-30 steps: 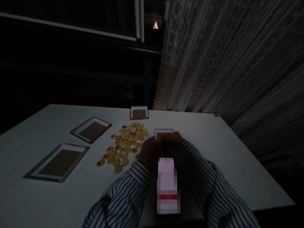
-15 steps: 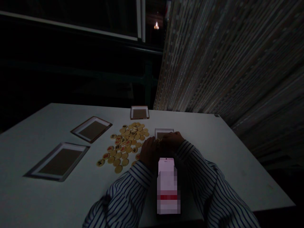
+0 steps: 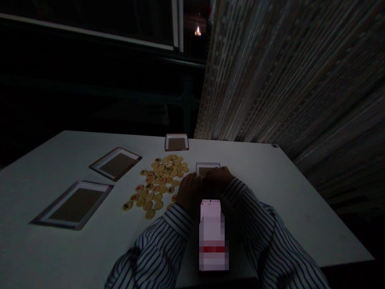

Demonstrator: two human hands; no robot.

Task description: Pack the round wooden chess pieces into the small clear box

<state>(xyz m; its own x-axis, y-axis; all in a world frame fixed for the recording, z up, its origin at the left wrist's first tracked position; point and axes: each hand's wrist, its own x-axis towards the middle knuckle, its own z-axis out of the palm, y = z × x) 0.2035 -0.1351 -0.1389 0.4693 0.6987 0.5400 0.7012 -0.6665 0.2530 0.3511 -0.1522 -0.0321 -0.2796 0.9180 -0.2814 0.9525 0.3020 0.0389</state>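
My left hand [image 3: 187, 191] and my right hand [image 3: 219, 176] meet at the near side of a small shallow box [image 3: 208, 165]. Between their fingertips a little of some yellowish xiangqi pieces [image 3: 201, 178] shows in the dim light. Both hands look closed around these pieces, though the thumbs and most of the grip are in shadow. To the left of my left hand spreads a loose pile of round wooden xiangqi pieces [image 3: 162, 178]. Some lie face up with red or black characters; others are blank side up.
A lit phone [image 3: 212, 235] lies between my forearms on the white table [image 3: 270, 200]. Three more shallow trays stand beyond and left of the pile: a small far one [image 3: 177, 143], a brown-rimmed one [image 3: 116, 163] and a grey-rimmed one [image 3: 73, 204]. A string curtain [image 3: 255, 80] hangs behind.
Both hands stay at the small box with almost no movement. The pile and the trays lie as before; the whole view has shifted very slightly.
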